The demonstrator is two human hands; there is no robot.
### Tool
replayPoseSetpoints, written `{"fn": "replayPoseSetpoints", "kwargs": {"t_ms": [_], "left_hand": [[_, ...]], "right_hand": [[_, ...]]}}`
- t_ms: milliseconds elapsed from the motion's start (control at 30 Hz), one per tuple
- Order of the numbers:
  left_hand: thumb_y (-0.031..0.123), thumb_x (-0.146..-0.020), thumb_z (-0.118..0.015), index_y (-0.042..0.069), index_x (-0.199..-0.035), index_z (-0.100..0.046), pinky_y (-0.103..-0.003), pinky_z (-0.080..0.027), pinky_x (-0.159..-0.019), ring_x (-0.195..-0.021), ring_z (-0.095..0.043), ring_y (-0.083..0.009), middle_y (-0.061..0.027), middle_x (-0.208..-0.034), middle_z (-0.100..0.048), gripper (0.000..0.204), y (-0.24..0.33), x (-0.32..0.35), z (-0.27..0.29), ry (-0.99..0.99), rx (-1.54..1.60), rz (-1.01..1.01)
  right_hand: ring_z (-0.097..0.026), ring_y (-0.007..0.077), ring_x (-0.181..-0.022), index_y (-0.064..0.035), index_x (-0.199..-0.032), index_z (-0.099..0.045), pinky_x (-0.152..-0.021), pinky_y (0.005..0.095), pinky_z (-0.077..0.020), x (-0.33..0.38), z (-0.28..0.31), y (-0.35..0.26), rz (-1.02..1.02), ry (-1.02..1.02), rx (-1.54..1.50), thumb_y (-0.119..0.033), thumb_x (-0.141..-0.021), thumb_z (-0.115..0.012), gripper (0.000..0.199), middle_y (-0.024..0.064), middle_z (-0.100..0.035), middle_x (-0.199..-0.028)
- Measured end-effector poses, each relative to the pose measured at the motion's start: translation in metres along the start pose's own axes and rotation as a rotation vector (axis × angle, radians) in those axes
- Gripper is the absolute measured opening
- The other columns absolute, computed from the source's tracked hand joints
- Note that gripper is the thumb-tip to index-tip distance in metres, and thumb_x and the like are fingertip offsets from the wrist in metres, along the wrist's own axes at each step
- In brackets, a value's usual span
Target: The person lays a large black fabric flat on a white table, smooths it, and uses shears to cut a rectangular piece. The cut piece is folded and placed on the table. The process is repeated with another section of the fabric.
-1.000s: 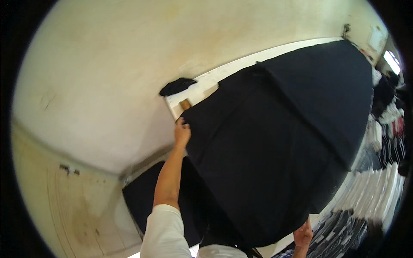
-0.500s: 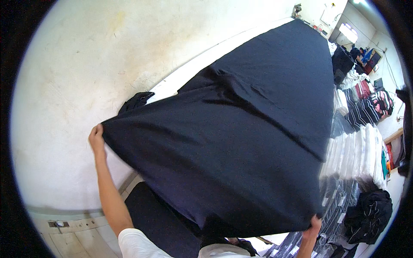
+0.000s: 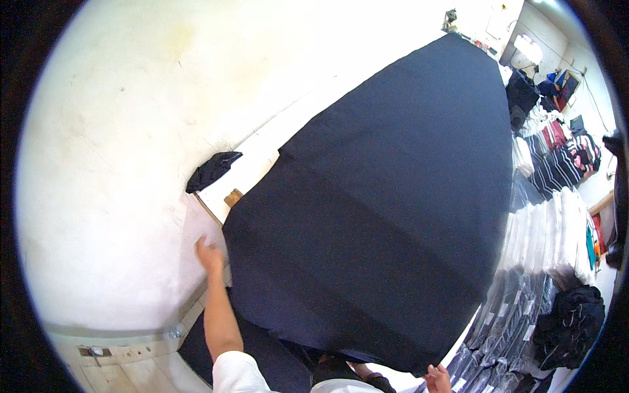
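Observation:
A broad sheet of black fabric (image 3: 380, 196) lies spread over a long white table (image 3: 259, 167), its surface mostly smooth with faint soft folds. Just off its left edge, my left hand (image 3: 209, 254) is raised, empty, with fingers loosely apart. At the near right corner my right hand (image 3: 438, 378) pinches the fabric's hem, partly cut off by the lower rim. The near edge of the cloth hangs over the table's end in front of me. More dark cloth (image 3: 262, 354) lies below on the left.
A small bundle of black cloth (image 3: 213, 171) and a brown block (image 3: 232, 197) sit along the table's left side. Bagged dark garments (image 3: 504, 314), white packs (image 3: 544, 226) and striped clothes (image 3: 557, 170) are stacked on the right. A wall (image 3: 118, 164) stands at the left.
The fabric has come down flat, and its big creases have smoothed out. My left hand has let go of its corner and moved right and down; my right hand has moved left and down.

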State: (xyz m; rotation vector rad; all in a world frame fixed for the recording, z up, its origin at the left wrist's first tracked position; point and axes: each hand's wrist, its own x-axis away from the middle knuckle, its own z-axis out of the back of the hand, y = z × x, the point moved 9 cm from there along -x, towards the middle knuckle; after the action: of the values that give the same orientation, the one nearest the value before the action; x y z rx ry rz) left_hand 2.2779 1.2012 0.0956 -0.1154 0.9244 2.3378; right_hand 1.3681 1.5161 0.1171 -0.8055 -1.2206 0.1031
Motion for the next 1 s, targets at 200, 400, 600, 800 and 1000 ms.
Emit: {"fn": "replayPoseSetpoints", "kwargs": {"t_ms": [200,400,600,800,1000], "left_hand": [[0.037,-0.106,-0.065,0.001,-0.115,-0.077,-0.051,-0.055,-0.091,-0.104,-0.072,-0.0463,-0.0256,-0.108,-0.078,0.040,0.106,-0.038,-0.080,-0.316,0.029,0.056],[0.041,-0.099,-0.076,-0.001,-0.100,-0.082,-0.045,-0.056,-0.084,-0.086,-0.075,-0.0327,-0.0191,-0.090,-0.080,0.043,0.096,-0.070,-0.012,-0.079,0.341,-0.023],[0.038,-0.105,-0.069,0.007,-0.118,-0.081,-0.052,-0.050,-0.103,-0.120,-0.069,-0.0360,-0.0155,-0.123,-0.077,0.035,0.112,-0.006,-0.045,-0.029,-0.250,0.352],[0.035,-0.113,-0.054,0.006,-0.162,-0.047,-0.056,-0.029,-0.127,-0.156,-0.040,-0.0397,-0.0196,-0.167,-0.046,0.057,0.318,0.131,-0.032,0.068,0.023,-0.423],[0.049,-0.116,-0.036,0.006,-0.170,-0.032,-0.056,-0.014,-0.134,-0.166,-0.017,-0.0400,-0.0176,-0.179,-0.025,0.069,0.372,0.316,-0.069,-0.615,-0.366,-0.651]], "right_hand": [[-0.066,0.0260,-0.117,0.0093,-0.143,-0.061,-0.105,0.0372,-0.0512,0.022,-0.012,-0.050,0.116,0.071,0.137,-0.030,-0.112,-0.061,0.050,0.0198,-0.072,-0.130],[-0.062,0.0310,-0.129,0.0149,-0.146,-0.056,-0.108,0.0375,-0.0504,0.036,-0.014,-0.054,0.168,0.064,0.052,-0.030,-0.113,-0.057,0.055,0.0230,-0.066,-0.143],[-0.071,0.0238,-0.103,0.0116,-0.148,-0.056,-0.089,0.0348,-0.0574,-0.029,0.043,-0.002,0.118,0.104,0.290,-0.039,-0.107,-0.069,0.066,0.0224,-0.071,-0.130],[-0.074,0.0234,-0.066,0.0036,-0.102,-0.070,-0.061,0.0359,-0.0613,-0.050,0.103,-0.014,0.159,0.107,0.236,-0.017,-0.107,-0.060,0.023,0.0133,-0.074,-0.080],[-0.075,0.0171,-0.093,0.0025,-0.123,-0.070,-0.078,0.0326,-0.0582,-0.105,0.074,-0.152,0.568,0.059,0.233,-0.027,-0.109,-0.064,0.033,0.0131,-0.079,-0.106]]}}
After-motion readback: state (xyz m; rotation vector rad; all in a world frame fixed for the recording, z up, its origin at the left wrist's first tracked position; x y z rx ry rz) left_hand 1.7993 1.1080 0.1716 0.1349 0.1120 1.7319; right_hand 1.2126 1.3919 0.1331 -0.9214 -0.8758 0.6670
